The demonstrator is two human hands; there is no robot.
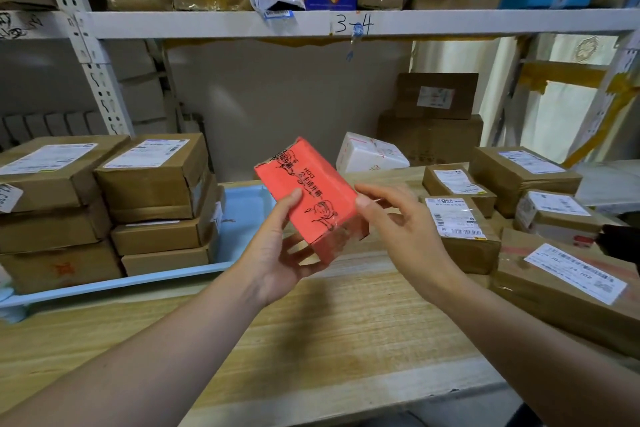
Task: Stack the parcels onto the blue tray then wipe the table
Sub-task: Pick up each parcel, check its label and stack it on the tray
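A red parcel [308, 198] is held in the air above the wooden table [346, 315], tilted, with black printed drawings and characters on its upper face. The left hand [280, 250] has the grip on it: the thumb lies on the printed face and the other fingers curl under the near end. The right hand [398, 222] is just beside the parcel's right edge with relaxed, slightly bent fingers; its thumb tip seems to touch that edge, though the blur there makes contact hard to confirm, and it holds nothing.

To the left of the red parcel, the blue tray [242, 215] rests on the table. Two stacks of brown cardboard parcels stand on it: the far-left stack [52, 211] and, between that and the red parcel, a second stack [159, 198], each with a white shipping label on its top box. A bare strip of tray shows between the second stack and the red parcel.

To the right of the red parcel, loose brown parcels lie on the table: a small labelled box [460, 232] nearest the right hand, another [457, 187] behind it, and a larger one [568, 288] near the table's right edge. Behind the red parcel sits a white wrapped packet [370, 152]. Above everything, a shelf [311, 22] marked "3-4" carries more boxes.
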